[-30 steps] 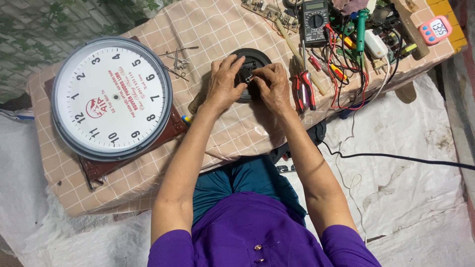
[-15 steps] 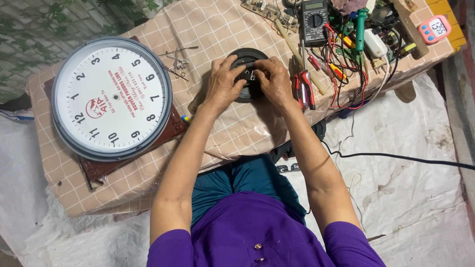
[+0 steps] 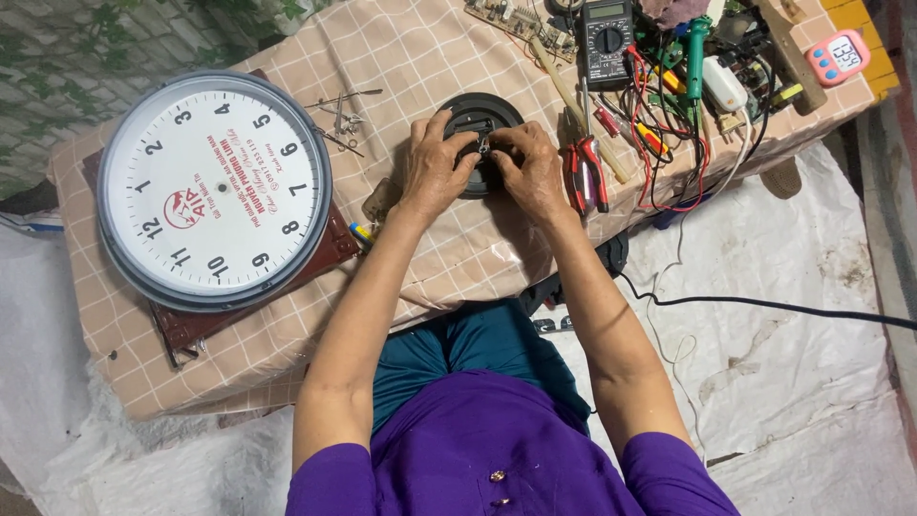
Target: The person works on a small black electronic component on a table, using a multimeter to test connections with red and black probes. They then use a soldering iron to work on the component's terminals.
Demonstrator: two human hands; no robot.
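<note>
A black round clock mechanism (image 3: 480, 113) lies on the checked tablecloth (image 3: 401, 57) of a low table. My left hand (image 3: 432, 168) rests on its left side, fingers curled over the black disc. My right hand (image 3: 528, 168) covers its right side, and its fingertips pinch a small metal part (image 3: 484, 145) at the centre of the disc. Both hands hide the near half of the mechanism. A large white round clock face (image 3: 215, 189) with a grey rim lies to the left on a dark red board.
Red-handled pliers (image 3: 580, 172), a black multimeter (image 3: 607, 40), a green-handled tool (image 3: 696, 55), tangled wires (image 3: 669, 143) and a circuit board (image 3: 521, 21) crowd the table's right end. Tweezers (image 3: 344, 113) lie by the clock face. A pink timer (image 3: 838, 55) sits far right. A black cable (image 3: 764, 304) crosses white sheeting.
My hands have stayed on the black mechanism; the fingers have drawn together over its centre, and the right fingertips now pinch the small metal part.
</note>
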